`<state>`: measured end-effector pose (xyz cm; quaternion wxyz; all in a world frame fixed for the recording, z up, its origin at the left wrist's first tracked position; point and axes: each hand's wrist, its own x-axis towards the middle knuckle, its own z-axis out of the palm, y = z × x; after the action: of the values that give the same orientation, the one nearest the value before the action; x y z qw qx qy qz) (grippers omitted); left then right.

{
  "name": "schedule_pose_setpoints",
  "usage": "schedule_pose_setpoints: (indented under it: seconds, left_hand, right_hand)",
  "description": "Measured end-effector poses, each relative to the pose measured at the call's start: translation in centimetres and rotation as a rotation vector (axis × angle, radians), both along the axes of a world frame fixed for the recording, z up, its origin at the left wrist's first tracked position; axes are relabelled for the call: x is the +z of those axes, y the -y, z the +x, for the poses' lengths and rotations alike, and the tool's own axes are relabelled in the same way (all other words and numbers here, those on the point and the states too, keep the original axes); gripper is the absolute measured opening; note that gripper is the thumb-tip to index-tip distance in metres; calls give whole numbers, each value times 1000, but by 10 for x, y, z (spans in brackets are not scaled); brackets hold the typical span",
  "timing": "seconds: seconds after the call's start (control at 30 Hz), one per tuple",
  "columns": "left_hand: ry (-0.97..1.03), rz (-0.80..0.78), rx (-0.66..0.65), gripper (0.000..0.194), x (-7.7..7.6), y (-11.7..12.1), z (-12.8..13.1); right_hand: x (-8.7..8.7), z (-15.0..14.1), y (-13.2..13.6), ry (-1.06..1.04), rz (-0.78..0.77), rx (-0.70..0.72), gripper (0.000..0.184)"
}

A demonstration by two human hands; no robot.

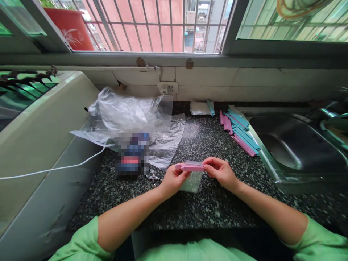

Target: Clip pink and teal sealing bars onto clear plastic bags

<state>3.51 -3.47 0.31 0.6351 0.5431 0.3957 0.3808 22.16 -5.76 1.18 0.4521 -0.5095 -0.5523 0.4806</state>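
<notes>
Between my two hands lies a pink stick-like strip [192, 168], held level above the counter, with clear plastic along its upper edge. My left hand [174, 179] is closed around its left end. Thumb and fingers of my right hand [221, 173] pinch the right end. Below the strip hangs or lies a clear plastic bag [191, 183]; I cannot tell whether it is attached. Off to the right, pink strips [244, 145] and blue strips [241, 128] of similar shape lie in a loose pile beside the sink.
A steel sink [293, 141] is at the right. Crumpled clear plastic bags [127, 112] and a pixelated object [132, 156] lie on the left of the speckled counter [217, 210]. At the back wall rests a white packet [200, 108]. A white cable [54, 169] crosses the left side.
</notes>
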Motion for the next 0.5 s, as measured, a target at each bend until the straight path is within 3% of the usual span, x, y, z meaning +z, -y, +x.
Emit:
schedule_pose_setpoints:
  seconds: [0.3,0.5]
  left_hand:
    - [37,-13,-63,42,-5,1,3]
    - [21,-42,-48,40,-3,0,0]
  right_hand:
    - [2,-2,2,50,3,-80,27]
    - [-1,-2,1,65,112,-124,27]
